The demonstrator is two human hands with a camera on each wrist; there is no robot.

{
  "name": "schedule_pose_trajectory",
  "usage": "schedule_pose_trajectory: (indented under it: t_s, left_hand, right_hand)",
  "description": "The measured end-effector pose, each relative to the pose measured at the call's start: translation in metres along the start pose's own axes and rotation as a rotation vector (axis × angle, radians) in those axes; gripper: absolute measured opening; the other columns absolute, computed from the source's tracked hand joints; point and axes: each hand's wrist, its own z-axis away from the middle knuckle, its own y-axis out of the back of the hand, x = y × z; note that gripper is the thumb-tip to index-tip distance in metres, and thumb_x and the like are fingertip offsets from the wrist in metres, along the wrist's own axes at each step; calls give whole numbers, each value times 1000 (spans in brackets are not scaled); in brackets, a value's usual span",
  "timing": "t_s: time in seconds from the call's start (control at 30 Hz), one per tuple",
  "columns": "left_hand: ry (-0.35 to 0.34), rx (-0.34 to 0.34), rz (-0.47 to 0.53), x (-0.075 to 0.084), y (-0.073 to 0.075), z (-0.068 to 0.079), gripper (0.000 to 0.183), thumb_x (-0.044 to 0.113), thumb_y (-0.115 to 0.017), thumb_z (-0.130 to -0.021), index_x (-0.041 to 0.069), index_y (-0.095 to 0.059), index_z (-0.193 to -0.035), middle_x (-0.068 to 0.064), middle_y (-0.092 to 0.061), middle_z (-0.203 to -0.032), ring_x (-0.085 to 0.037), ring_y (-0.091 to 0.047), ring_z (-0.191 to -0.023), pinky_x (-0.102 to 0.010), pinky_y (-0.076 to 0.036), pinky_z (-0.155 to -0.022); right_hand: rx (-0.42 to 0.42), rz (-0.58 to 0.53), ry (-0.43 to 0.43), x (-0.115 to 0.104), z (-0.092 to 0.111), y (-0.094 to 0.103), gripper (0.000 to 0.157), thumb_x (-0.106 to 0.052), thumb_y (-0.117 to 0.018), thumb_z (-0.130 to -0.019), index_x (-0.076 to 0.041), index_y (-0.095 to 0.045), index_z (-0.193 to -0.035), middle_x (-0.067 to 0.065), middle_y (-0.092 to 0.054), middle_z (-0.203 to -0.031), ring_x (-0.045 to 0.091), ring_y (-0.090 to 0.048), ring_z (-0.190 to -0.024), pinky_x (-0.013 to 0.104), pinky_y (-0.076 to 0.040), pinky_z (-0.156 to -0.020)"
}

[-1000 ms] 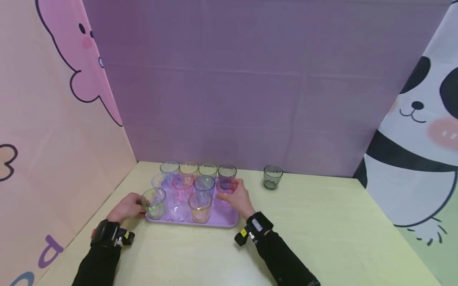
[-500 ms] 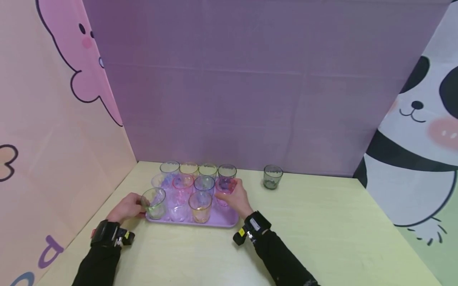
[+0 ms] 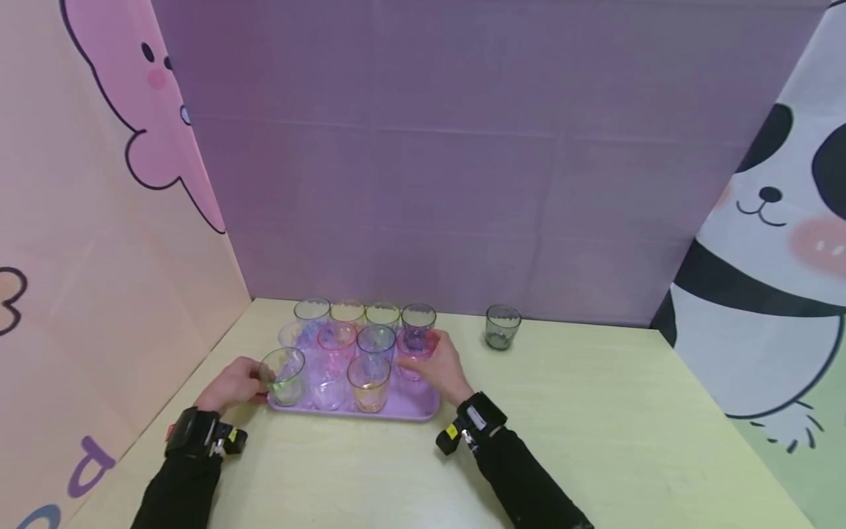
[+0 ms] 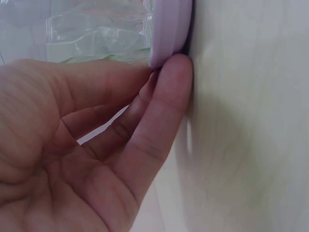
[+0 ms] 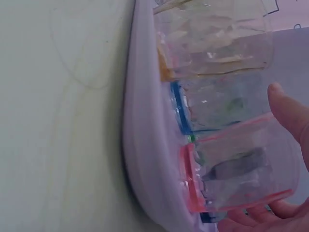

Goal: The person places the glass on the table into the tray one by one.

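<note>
At the left end of a lilac tray (image 3: 416,400), my left hand (image 3: 230,383) pinches the tray's rim. The left wrist view has the thumb and a finger (image 4: 169,82) meeting at that rim (image 4: 169,29). A greenish glass (image 3: 284,378) stands right beside this hand. My right hand (image 3: 443,371) is around a pink glass (image 3: 408,345) at the tray's right side. In the right wrist view the thumb (image 5: 289,108) stands a little apart from the pink glass (image 5: 241,169); the other fingers lie loosely along its far side, partly hidden.
Several other tinted glasses stand in rows on the tray, including an amber one (image 3: 370,386) in front and a red one (image 3: 338,345) behind. A dark grey glass (image 3: 502,330) stands alone on the table (image 3: 595,411) at the back right. Cloth walls surround the table.
The pink glass has shifted slightly left, closer to the glass beside it, and my right hand has eased back a little. The left hand keeps its place at the tray.
</note>
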Motion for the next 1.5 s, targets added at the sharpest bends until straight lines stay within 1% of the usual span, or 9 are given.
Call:
schedule_pose_trajectory:
  t_s: [0.27, 0.53, 0.6, 0.7, 0.83, 0.97, 1.1, 1.27, 1.5]
  left_hand:
    - [-6, 0, -36, -2, 1, 0, 20, -9, -54, -76, -11, -62, -94, -22, -59, -98, -21, -57, -73, -33, -53, -63]
    - [10, 6, -34, -2, 2, -1, 21, -10, -54, -76, -11, -63, -95, -21, -60, -97, -21, -57, -74, -33, -53, -63]
    - [3, 1, -32, -2, 2, -1, 21, -10, -54, -76, -11, -62, -95, -21, -59, -97, -21, -57, -74, -33, -53, -64]
    - [2, 7, -18, -3, 1, 0, 20, -10, -54, -75, -11, -62, -93, -20, -60, -96, -21, -58, -74, -33, -54, -63]
    - [-7, 7, -2, -3, -1, 1, 19, -11, -53, -75, -12, -62, -92, -19, -60, -93, -21, -58, -73, -33, -54, -63]
    - [-7, 9, 5, -4, -2, 1, 19, -11, -52, -75, -12, -62, -91, -18, -60, -92, -21, -58, -73, -34, -54, -63]
    - [-2, 13, 0, -4, -3, 0, 19, -10, -53, -75, -11, -62, -92, -19, -60, -95, -20, -58, -73, -34, -54, -63]
    - [5, 5, 11, -4, -3, 0, 19, -10, -53, -76, -11, -62, -93, -18, -60, -94, -21, -58, -73, -34, -54, -64]
    - [7, -2, 18, -3, -1, -1, 19, -10, -53, -76, -11, -61, -93, -17, -60, -92, -21, -59, -73, -34, -54, -65]
  right_hand:
    - [59, -93, 41, -5, -1, 20, 87, -47, -74, -67, -3, -39, -132, 17, -43, -132, 32, -43, -119, 45, -39, -97]
    - [288, -189, 102, 2, -15, 46, 47, -33, -65, -82, -3, -56, -118, 12, -52, -121, 28, -48, -114, 38, -43, -94]
    - [369, -140, 145, 5, -18, 54, 41, -26, -66, -82, -2, -58, -114, 11, -53, -118, 26, -47, -112, 39, -41, -95]
    - [492, 4, 187, 12, -24, 68, 38, -22, -67, -80, -4, -59, -112, 11, -48, -120, 26, -43, -114, 42, -36, -97]
    - [578, 145, 150, 22, -31, 85, 51, -22, -70, -76, -5, -53, -120, 15, -37, -130, 31, -35, -120, 45, -32, -99]
    - [563, 204, 41, 31, -36, 96, 72, -25, -74, -72, -5, -40, -132, 18, -26, -139, 36, -29, -125, 48, -30, -101]
    - [497, 177, -50, 36, -40, 103, 84, -27, -74, -72, -5, -28, -139, 22, -20, -142, 39, -25, -128, 51, -28, -102]
    - [412, 131, -117, 41, -44, 107, 89, -27, -70, -75, -5, -16, -143, 26, -18, -142, 42, -24, -128, 52, -28, -102]
    - [385, 176, -136, 45, -51, 111, 88, -28, -68, -77, -2, -15, -143, 25, -22, -142, 40, -26, -129, 50, -27, -103]
